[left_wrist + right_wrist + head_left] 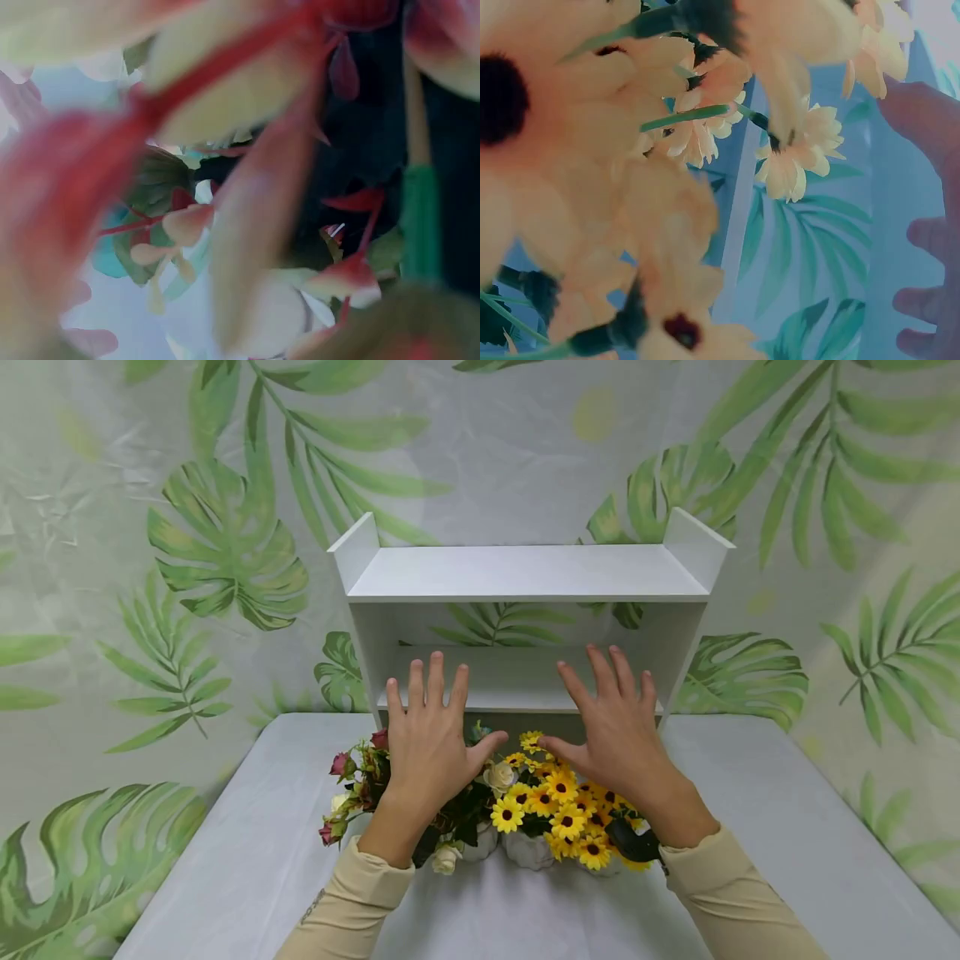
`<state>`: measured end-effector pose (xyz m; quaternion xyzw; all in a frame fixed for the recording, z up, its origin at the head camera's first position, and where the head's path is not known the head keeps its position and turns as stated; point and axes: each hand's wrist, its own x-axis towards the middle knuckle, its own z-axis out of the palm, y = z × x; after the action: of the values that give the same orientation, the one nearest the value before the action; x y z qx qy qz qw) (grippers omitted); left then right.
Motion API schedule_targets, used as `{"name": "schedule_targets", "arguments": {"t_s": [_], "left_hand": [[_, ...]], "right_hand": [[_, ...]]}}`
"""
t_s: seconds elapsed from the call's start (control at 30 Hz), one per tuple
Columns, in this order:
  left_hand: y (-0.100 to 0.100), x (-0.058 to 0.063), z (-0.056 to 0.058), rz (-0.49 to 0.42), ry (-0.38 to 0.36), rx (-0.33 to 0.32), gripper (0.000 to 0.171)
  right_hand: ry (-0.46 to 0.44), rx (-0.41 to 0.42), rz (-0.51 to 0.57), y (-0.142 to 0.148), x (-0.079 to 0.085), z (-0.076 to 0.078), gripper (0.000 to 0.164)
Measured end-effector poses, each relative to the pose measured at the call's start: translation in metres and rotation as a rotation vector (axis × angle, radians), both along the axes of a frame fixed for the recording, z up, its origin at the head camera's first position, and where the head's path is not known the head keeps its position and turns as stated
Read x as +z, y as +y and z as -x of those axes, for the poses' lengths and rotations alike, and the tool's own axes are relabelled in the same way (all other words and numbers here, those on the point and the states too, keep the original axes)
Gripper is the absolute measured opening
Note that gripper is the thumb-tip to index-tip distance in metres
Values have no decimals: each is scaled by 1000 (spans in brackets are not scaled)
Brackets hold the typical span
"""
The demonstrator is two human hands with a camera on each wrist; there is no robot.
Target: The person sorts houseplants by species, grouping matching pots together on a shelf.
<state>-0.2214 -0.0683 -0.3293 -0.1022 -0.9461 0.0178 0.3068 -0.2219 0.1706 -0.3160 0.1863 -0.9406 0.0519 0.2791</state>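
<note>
Both hands are held up with fingers spread, above the flowers and in front of a white shelf unit (525, 572). My left hand (429, 743) is over a bunch of dark red and cream roses (343, 766), whose lower part it partly hides. Over the yellow daisy-like flowers (567, 788) is my right hand (618, 735), its thumb near the topmost blooms; whether it touches them I cannot tell. Neither hand holds anything. White pots (528, 850) stand under the blooms. In the right wrist view, yellow blooms (682, 217) fill the left side and fingers (922, 300) show at the right.
The shelf unit has an upper board with raised side panels and a lower shelf (517, 681). A white cloth covers the table (247, 860). Behind it hangs a leaf-patterned backdrop (510, 460). A black wrist camera (633, 843) sits by the right cuff.
</note>
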Motion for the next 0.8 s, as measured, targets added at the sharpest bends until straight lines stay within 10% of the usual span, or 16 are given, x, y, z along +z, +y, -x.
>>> {"name": "schedule_targets", "arguments": {"t_s": [0.37,0.6,0.8], "left_hand": [[0,0,1,-55,42,-49,87],[-8,-5,-2,-158,221,-261,53],[-22,-6,-13,-270,210,-378,43]], "right_hand": [[149,125,96,6,0,5,63],[288,234,326,17,2,7,24],[292,231,426,28,6,6,18]]}}
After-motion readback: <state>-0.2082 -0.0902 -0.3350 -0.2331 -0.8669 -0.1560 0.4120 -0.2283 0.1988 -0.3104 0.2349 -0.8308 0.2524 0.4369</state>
